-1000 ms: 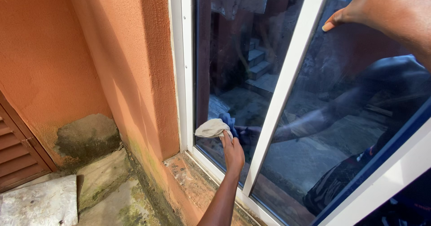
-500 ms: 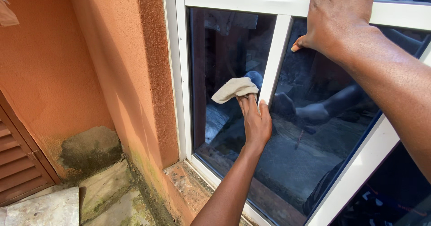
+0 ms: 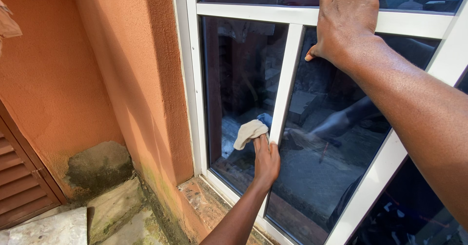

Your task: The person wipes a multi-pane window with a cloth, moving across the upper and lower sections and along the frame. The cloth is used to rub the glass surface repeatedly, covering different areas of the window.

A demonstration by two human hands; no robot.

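Observation:
My left hand (image 3: pixel 266 160) presses a pale, crumpled cloth (image 3: pixel 248 132) against the dark glass pane (image 3: pixel 239 74), right beside the white vertical bar (image 3: pixel 284 79) of the window frame. The cloth sits low on the pane, above the fingertips. My right hand (image 3: pixel 348 23) is up on the white horizontal bar (image 3: pixel 263 13), fingers over its top edge and thumb tucked under it. My right forearm crosses the right-hand pane. The glass reflects my arms and the yard behind me.
An orange rendered wall (image 3: pixel 122 79) juts out left of the window. A brown louvred door (image 3: pixel 19 186) is at the far left. Mossy concrete steps (image 3: pixel 112 211) and a stained sill (image 3: pixel 209 203) lie below.
My left hand swept the cloth up the pane, then back down beside the vertical bar. My right hand moved from the upper right onto the horizontal bar and stays there.

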